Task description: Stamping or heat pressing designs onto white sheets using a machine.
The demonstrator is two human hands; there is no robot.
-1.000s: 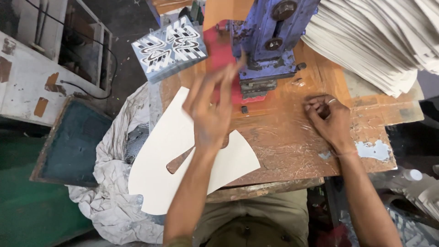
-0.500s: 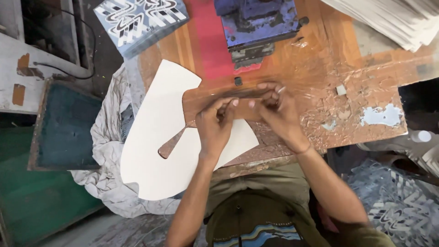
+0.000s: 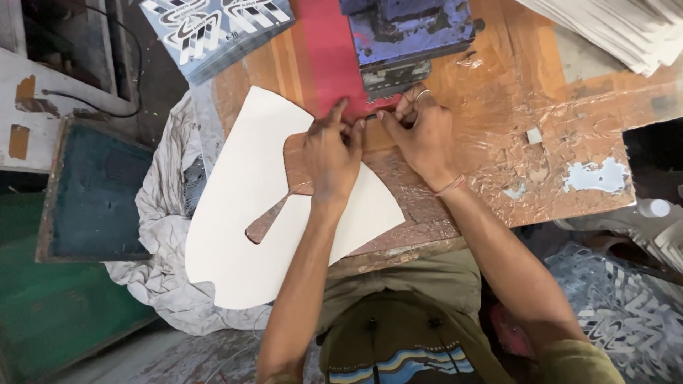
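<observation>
Hands meet just below the blue metal press (image 3: pixel 405 35) on our worn wooden bench with peeling copper-coloured foil (image 3: pixel 569 135). Left hand (image 3: pixel 329 153) lies palm-down on the white cut-out card sheet (image 3: pixel 242 213), fingers stretched forward, thumb and forefinger pinching at the card's top edge. Right hand (image 3: pixel 421 134) sits touching the left, fingers curled, tips pressed at that same edge under the press foot; whether it actually grips the card, we cannot tell. Card overhangs the bench's near-left corner, with a paddle-shaped hole showing bench through it. Red strip (image 3: pixel 324 50) runs under the press. Printed grey-white box stack (image 3: pixel 213 25) far left, white sheet pile (image 3: pixel 626 28) far right, crumpled white cloth (image 3: pixel 163 235) beneath the card
</observation>
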